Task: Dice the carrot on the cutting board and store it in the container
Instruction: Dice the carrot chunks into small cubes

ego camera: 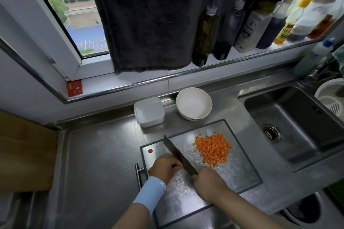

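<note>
A metal cutting board [240, 171] lies on the steel counter. A heap of diced carrot [213, 148] sits on its far right part. My right hand [206, 178] grips the handle of a cleaver [178, 154], whose blade stands on the board. My left hand [164, 167] is curled against the blade's left side, holding down a piece of carrot [149, 169] that is mostly hidden under it. One round carrot slice [150, 151] lies alone at the board's left corner. A white lidded container [149, 111] stands behind the board.
A white bowl [193, 103] stands next to the container. The sink [290, 124] lies to the right. Sauce and oil bottles [204, 33] line the window sill, under a hanging dark towel [149, 20]. A bar handle [137, 174] lies at the board's left.
</note>
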A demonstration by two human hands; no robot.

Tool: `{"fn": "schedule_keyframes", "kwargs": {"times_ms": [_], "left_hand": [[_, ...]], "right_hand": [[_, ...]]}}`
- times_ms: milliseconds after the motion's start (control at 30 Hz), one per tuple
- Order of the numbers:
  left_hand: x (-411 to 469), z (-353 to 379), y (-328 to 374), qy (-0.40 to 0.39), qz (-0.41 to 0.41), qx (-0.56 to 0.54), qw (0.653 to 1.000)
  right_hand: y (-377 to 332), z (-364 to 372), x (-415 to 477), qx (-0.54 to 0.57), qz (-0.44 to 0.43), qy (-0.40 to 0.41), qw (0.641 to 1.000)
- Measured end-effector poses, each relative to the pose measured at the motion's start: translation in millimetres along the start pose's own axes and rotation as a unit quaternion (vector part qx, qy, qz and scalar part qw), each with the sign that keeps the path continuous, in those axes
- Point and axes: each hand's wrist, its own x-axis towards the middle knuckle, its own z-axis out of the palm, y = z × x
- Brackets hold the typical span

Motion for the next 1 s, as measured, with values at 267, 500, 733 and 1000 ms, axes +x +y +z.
{"fn": "schedule_keyframes", "kwargs": {"times_ms": [267,500,733,1000], "left_hand": [[-4.0,1.8,12.2,0.021,-0.042,0.044,0.998],[9.9,17.4,54.9,0.037,-0.1,-0.033,0.994],[-7.3,-21.5,26.6,0.118,-0.172,-0.065,0.976],[-56.3,-15.3,14.2,0.109,-0.159,0.006,0.981]], "right_hand": [[-0.7,-11.3,11.6,0.013,-0.012,0.003,1.0],[23.6,-40.6,10.6,0.023,-0.006,0.035,0.999],[11.4,-37.7,4.7,0.039,-0.048,0.037,0.997],[26.3,-21.8,-1.8,0.009,-0.063,0.017,0.998]]}}
